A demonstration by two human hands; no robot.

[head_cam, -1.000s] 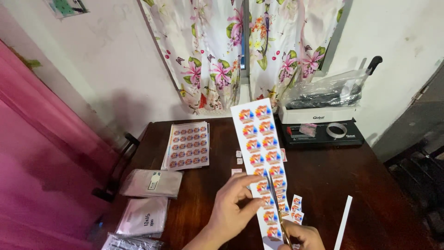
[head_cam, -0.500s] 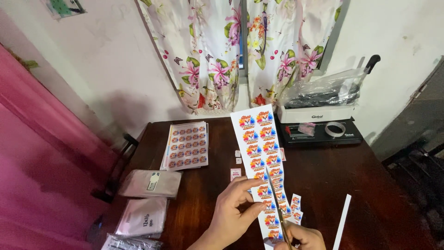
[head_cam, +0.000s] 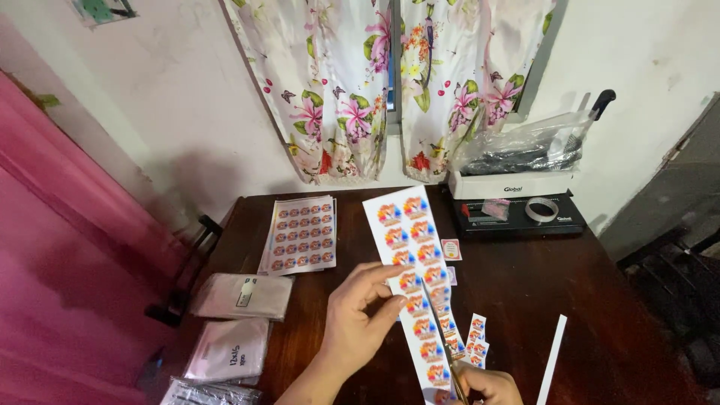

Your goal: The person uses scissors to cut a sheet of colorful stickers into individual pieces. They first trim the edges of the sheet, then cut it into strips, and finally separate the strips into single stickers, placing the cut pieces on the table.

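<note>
At the bottom edge of the frame, right of centre, my right hand is closed around a pair of scissors, whose thin blades run up along the middle of the sticker strip. Only the knuckles show, so I cannot tell more about that grip. Just above and to the left, my left hand pinches the strip's left edge, thumb and fingers pressed together on the paper. The strip is long and white with two columns of round orange-and-blue stickers, and it rises at a slant from the lower centre to the middle of the frame.

Right of the strip, a few cut stickers lie on the dark wooden table, with a narrow white offcut further right. In the lower left sit flat plastic pouches (pale, some labelled). Further up, left of centre, lies a stack of sticker sheets. At the table's far edge, upper right, a black-and-white machine carries a tape roll and a plastic bag. Behind it, floral curtains hang against the white wall.
</note>
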